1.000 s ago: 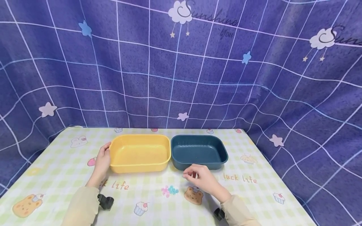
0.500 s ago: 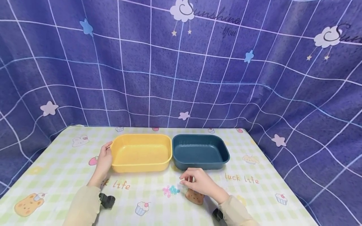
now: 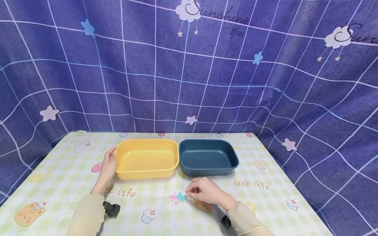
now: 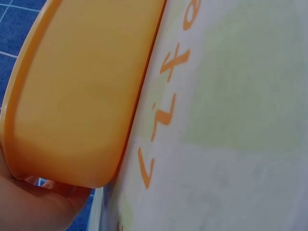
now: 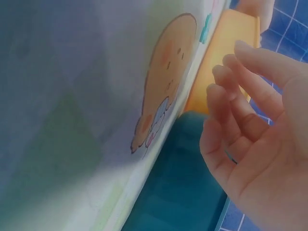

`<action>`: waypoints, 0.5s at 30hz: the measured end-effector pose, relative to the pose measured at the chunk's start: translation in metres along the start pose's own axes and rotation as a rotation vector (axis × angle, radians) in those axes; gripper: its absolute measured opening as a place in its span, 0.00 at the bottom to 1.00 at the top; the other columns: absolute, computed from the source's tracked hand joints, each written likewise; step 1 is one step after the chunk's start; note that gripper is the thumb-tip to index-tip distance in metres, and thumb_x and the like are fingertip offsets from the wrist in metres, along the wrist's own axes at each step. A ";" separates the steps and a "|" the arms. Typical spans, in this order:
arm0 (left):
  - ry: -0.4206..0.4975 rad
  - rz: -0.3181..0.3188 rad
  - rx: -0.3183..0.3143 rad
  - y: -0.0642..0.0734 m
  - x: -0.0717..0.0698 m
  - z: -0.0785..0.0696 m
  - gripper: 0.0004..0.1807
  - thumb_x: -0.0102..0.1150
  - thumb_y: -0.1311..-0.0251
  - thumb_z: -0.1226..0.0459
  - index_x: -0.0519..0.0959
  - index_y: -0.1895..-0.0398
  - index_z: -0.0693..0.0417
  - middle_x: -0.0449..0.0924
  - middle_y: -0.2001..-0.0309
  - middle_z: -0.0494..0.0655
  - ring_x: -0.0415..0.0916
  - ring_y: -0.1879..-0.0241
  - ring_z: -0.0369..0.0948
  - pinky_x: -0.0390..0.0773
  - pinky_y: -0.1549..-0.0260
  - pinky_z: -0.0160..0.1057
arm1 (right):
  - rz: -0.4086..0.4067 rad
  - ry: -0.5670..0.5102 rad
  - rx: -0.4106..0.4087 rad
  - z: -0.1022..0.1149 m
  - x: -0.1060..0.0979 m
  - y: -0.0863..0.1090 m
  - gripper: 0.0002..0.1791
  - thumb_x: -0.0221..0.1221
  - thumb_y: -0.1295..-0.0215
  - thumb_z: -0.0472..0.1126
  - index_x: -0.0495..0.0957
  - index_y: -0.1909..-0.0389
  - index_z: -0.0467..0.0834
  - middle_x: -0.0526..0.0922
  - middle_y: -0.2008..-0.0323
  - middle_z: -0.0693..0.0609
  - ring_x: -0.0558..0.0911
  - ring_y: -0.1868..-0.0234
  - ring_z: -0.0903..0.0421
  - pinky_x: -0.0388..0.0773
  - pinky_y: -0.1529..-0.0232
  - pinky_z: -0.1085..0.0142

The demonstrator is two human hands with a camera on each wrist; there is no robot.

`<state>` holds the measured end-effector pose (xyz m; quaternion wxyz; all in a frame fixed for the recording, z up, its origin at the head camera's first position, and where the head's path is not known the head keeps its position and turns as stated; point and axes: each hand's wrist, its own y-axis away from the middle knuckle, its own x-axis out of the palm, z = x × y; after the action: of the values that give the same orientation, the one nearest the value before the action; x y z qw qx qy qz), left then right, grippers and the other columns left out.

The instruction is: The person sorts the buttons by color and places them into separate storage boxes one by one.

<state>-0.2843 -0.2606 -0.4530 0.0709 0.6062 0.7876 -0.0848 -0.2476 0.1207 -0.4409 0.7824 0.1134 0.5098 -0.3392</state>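
At the far side of the table, a yellow plastic tub (image 3: 146, 173) stands beside a dark teal tub (image 3: 209, 171). My left hand (image 3: 108, 167) lies against the yellow tub's left end, fingers along the outside of the wall; the left wrist view shows the fingers (image 4: 57, 197) behind that end. In front of the teal tub hovers my right hand (image 3: 206, 190), fingers loosely bent and thumb apart from them, holding nothing. Its fingertips are close beside a small teal flower-like shape (image 3: 181, 197). A pink flower-like shape (image 3: 173, 198) adjoins that one.
A checked tablecloth (image 3: 159, 193) printed with bears, cupcakes and lettering covers the table. Behind and at the right hangs a blue curtain (image 3: 141, 85) with a white grid. Black wrist cameras sit under both wrists, the left camera (image 3: 111, 209) showing more fully.
My right hand has moved left and toward me, bringing its fingertips near the teal flower-like shape. The left hand stays at the yellow tub, and both tubs keep their places.
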 end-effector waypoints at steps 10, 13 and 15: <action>-0.014 -0.005 -0.004 0.001 0.002 -0.001 0.28 0.16 0.27 0.60 0.40 0.26 0.58 0.46 0.29 0.66 0.48 0.30 0.60 0.51 0.32 0.56 | 0.060 0.072 0.028 0.004 0.003 -0.001 0.06 0.64 0.43 0.41 0.86 0.65 0.47 0.82 0.69 0.59 0.75 0.71 0.69 0.71 0.66 0.81; -0.009 -0.013 -0.004 0.001 0.003 -0.001 0.28 0.16 0.27 0.59 0.41 0.26 0.58 0.47 0.29 0.66 0.48 0.31 0.59 0.51 0.32 0.56 | 0.074 0.098 0.040 0.006 0.002 -0.001 0.06 0.65 0.44 0.41 0.86 0.65 0.48 0.82 0.69 0.59 0.75 0.69 0.69 0.72 0.65 0.80; -0.007 -0.020 -0.005 0.001 0.003 0.000 0.28 0.17 0.27 0.59 0.41 0.27 0.59 0.48 0.29 0.67 0.49 0.31 0.59 0.51 0.32 0.56 | 0.079 0.120 0.044 0.006 0.002 -0.002 0.06 0.66 0.45 0.42 0.86 0.65 0.49 0.81 0.69 0.60 0.75 0.69 0.69 0.71 0.64 0.81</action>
<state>-0.2837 -0.2574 -0.4533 0.0743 0.5976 0.7937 -0.0857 -0.2434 0.1152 -0.4397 0.7604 0.1711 0.5434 -0.3118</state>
